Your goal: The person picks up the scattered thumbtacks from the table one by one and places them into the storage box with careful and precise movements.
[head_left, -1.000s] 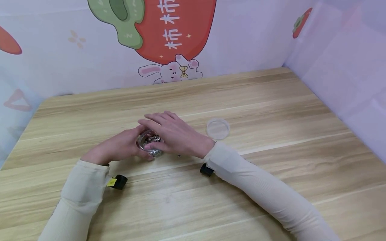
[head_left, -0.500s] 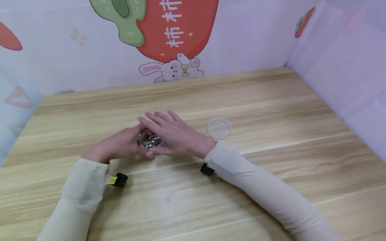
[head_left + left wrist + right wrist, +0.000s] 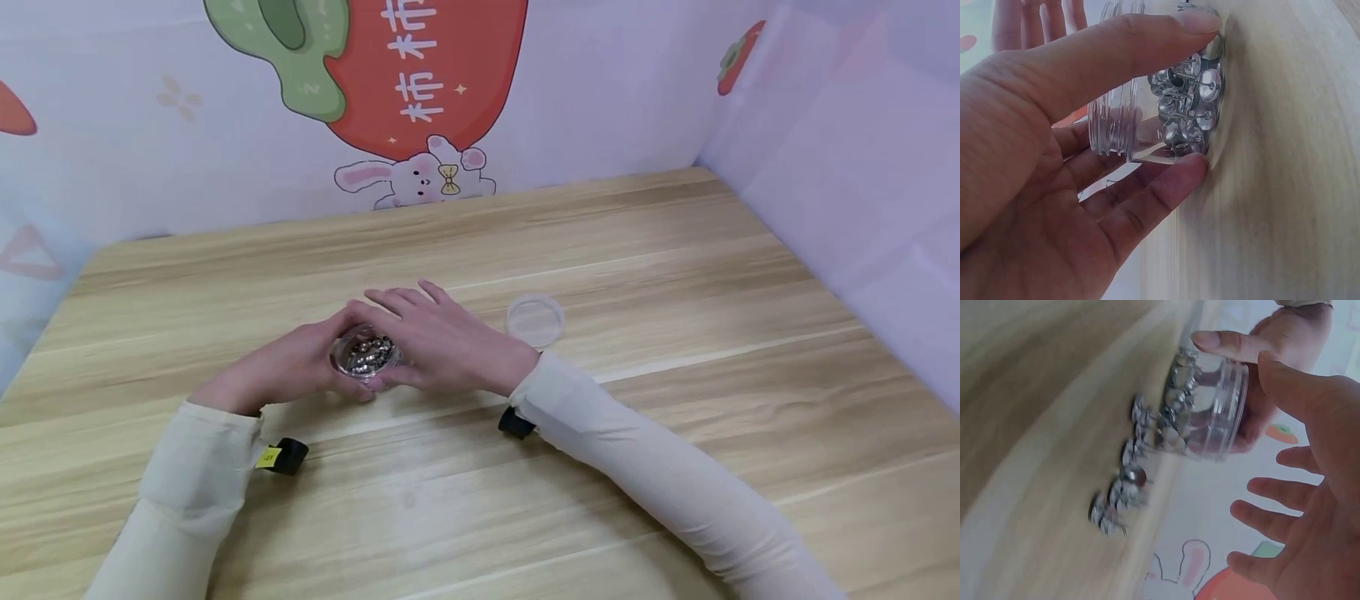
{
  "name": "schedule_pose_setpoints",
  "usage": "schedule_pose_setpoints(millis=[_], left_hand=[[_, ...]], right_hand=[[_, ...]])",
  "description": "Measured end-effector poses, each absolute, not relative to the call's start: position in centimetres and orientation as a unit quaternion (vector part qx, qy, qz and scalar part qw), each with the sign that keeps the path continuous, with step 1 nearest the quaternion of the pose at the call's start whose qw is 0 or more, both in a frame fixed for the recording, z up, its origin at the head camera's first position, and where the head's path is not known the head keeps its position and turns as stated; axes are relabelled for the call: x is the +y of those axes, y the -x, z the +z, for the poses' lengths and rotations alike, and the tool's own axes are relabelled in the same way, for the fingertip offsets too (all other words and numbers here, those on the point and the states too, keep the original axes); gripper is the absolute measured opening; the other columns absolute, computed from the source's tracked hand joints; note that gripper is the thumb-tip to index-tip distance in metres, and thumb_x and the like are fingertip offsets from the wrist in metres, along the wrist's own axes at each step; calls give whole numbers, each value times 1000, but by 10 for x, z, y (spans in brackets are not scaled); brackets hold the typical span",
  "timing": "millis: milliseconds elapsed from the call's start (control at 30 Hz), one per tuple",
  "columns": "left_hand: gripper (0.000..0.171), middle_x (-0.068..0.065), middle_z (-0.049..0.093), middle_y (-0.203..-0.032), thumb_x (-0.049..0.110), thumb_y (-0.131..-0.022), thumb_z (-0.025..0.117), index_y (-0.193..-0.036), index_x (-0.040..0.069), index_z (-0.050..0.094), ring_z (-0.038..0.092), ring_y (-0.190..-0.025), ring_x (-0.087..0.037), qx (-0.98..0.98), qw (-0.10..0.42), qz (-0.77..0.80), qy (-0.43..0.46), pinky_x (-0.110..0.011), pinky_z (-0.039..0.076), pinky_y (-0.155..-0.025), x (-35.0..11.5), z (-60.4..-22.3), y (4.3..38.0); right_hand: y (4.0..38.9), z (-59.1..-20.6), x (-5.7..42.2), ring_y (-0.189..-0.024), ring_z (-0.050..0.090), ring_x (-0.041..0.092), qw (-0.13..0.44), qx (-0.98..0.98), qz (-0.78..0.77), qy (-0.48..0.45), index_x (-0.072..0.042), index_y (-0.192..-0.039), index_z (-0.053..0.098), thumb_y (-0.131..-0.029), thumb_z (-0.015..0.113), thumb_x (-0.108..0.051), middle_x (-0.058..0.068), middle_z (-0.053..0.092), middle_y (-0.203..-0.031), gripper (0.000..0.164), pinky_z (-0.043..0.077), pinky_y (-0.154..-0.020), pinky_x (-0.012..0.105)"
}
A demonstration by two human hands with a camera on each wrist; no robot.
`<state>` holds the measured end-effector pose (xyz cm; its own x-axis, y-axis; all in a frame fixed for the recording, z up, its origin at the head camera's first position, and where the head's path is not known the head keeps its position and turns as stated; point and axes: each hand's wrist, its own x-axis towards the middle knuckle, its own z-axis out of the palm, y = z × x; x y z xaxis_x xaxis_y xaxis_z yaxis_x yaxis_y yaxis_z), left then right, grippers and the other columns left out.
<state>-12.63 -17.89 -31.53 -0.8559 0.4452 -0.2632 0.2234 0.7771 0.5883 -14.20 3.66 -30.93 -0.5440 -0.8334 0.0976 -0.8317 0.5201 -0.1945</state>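
Note:
My left hand (image 3: 296, 362) grips a clear round jar (image 3: 1110, 119) around its side, thumb and fingers on opposite walls. Silver thumbtacks (image 3: 1209, 84) lie in the bottom of the jar, whose threaded mouth is uncovered. Over the jar's right side hovers my right hand (image 3: 450, 343), fingers spread and loosely bent, with no thing between them. Its thumb (image 3: 1285, 381) is close to the jar's rim; whether it touches cannot be told. Several loose thumbtacks (image 3: 1129, 478) lie on the table beside the jar in the right wrist view; in the head view the right hand hides them.
A clear round lid (image 3: 536, 322) lies on the wooden table (image 3: 420, 500), right of and behind the hands. Printed cloth walls (image 3: 600, 100) stand at the table's back and right side. A black wrist camera (image 3: 290, 456) is below the left wrist.
My right thumb has drawn back from over the jar's mouth to its near rim. A loose thumbtack seen one second ago is now hidden in the head view. My left hand keeps its grip.

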Motion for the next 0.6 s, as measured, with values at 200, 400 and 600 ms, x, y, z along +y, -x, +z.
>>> schedule_pose_setpoints(millis=[200, 400, 600], left_hand=[[76, -15, 61, -127, 34, -67, 87, -127, 12, 46, 56, -109, -29, 926, 185, 271, -189, -55, 44, -93, -179, -317, 127], [77, -17, 61, -128, 34, -67, 87, -127, 11, 46, 56, -110, -32, 926, 182, 271, -192, -58, 44, -93, -178, -317, 126], [79, -18, 60, -128, 36, -66, 87, -128, 11, 46, 55, -111, -34, 927, 179, 268, -195, -59, 43, -94, -179, -316, 126]], right_hand=[[142, -305, 52, -142, 26, 21, 24, 888, -102, 448, -18, -154, 22, -87, 60, -58, 5, 33, -157, 87, 17, -118, 54], [145, -306, 73, -139, 31, 21, 28, 898, -102, 426, -18, -152, 27, -87, 61, -57, 3, 39, -153, 84, 18, -118, 50], [148, -307, 93, -133, 39, 21, 44, 905, -105, 409, -17, -147, 38, -86, 64, -54, 3, 49, -146, 76, 22, -117, 50]])
